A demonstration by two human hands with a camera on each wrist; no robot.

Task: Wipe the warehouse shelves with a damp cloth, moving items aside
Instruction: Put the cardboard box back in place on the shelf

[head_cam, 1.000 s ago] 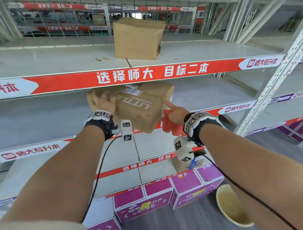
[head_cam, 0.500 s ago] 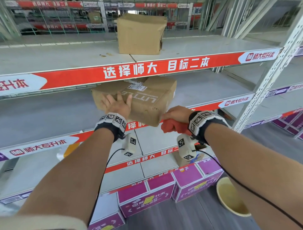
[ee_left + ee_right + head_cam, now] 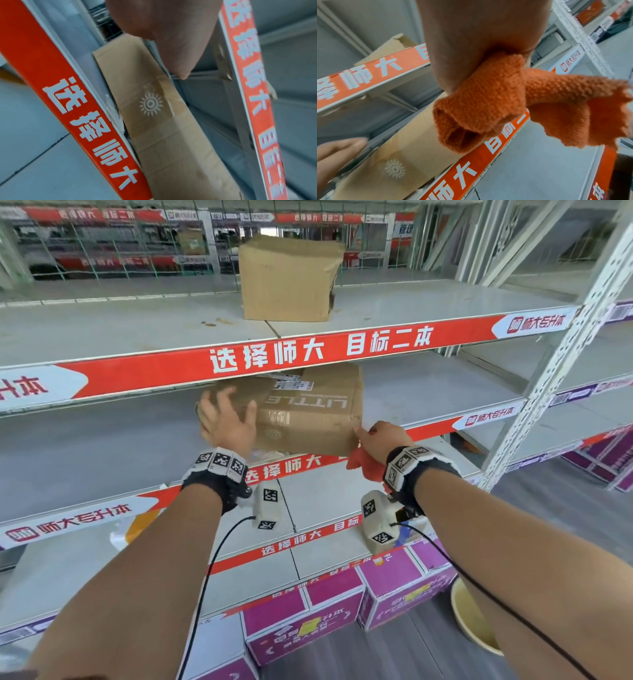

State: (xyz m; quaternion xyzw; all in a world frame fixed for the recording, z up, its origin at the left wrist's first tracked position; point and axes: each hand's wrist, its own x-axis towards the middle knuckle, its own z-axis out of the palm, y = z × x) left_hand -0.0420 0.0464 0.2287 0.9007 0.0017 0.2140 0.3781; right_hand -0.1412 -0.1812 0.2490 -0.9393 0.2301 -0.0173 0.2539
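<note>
A brown cardboard box printed LITTLE sits on the middle shelf, close to its front edge. My left hand lies on the box's left front face with fingers spread. The left wrist view shows the box between the two red shelf strips. My right hand grips a bunched orange cloth and touches the box's lower right corner. In the right wrist view the cloth hangs out of the fist beside the box.
A second, taller cardboard box stands on the shelf above. A perforated steel upright rises at the right. Purple cartons line the bottom level, and a yellow basin sits on the floor. An orange-and-white bag lies on a lower shelf.
The box has turned from corner-out to nearly square with the shelf edge. My left hand slid from its far left end onto the front face. My right forefinger has curled in.
</note>
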